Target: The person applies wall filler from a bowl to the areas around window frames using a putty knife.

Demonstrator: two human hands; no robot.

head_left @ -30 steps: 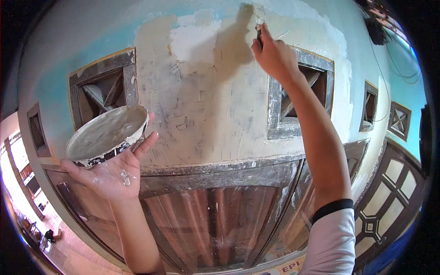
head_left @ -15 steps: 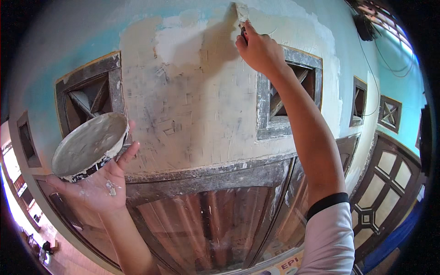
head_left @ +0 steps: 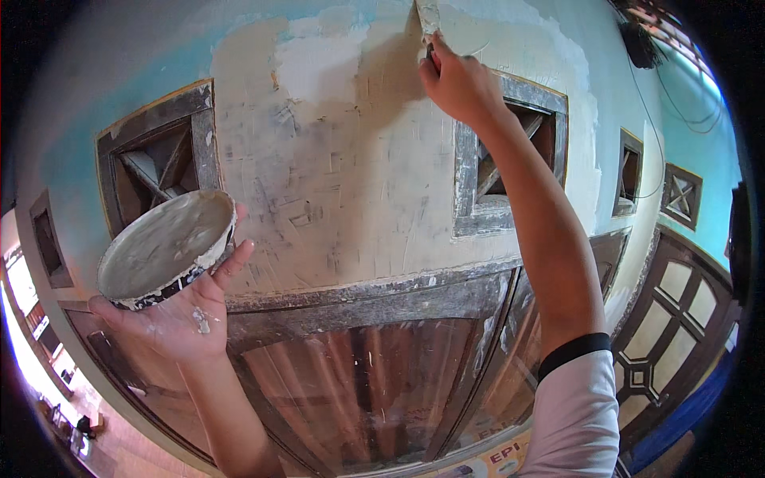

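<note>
My left hand (head_left: 191, 319) supports a round, shallow bowl (head_left: 171, 296) from below, its thumb and fingers around the dark, smeared side. Greyish-white putty (head_left: 163, 247) fills the bowl, which tilts a little, and a dab of it sticks to my palm. High up, my right hand (head_left: 466, 89) is closed around a putty knife (head_left: 429, 17) with its index finger stretched along it. The putty-coated blade is at the wall (head_left: 335, 175), near the top edge of the view; its contact edge is hard to make out. Beige and white filler patches cover the turquoise paint there.
Wooden vent frames, one on the left (head_left: 201, 119) and one on the right (head_left: 466, 183), flank the patched wall. Below runs a dark wooden beam (head_left: 358, 309) above glazed panels (head_left: 358, 390). A panelled door (head_left: 665, 319) stands far right, with loose cables (head_left: 649, 119) above.
The bowl and my left hand sit slightly further right and higher in view. My right hand with the putty knife has shifted slightly right, and the whole view has moved a little too.
</note>
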